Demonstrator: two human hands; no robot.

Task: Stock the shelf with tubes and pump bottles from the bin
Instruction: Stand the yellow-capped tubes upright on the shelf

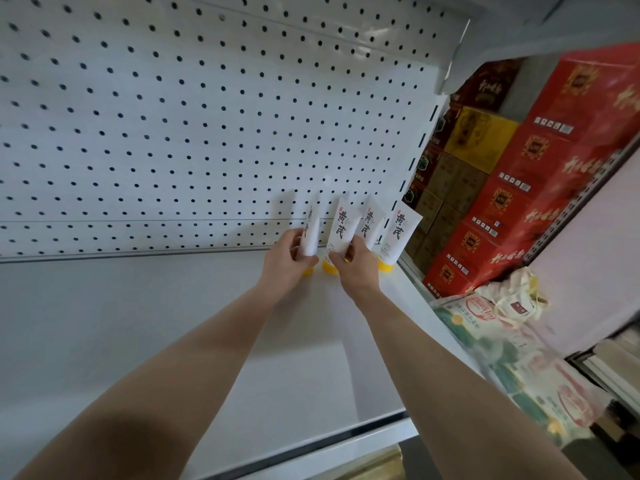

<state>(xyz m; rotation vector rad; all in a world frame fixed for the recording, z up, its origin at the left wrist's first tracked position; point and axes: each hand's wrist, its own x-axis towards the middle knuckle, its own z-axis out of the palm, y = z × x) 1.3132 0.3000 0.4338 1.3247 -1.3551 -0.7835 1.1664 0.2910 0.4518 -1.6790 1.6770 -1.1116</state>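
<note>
Both bare forearms reach across the white shelf toward its back right corner. The left hand has its fingers and thumb curled round the lower part of the leftmost tube, just above its yellow cap. Just beside it, the right hand pinches the lower part of the second tube between curled fingers. Both tubes stand cap-down on the shelf (white, with black characters down the front). The third tube and fourth tube stand to the right in the same row, no hand on them. All four lean back against the pegboard. Past the shelf's right end, red boxes are stacked, with a cloth bag below them.
</note>
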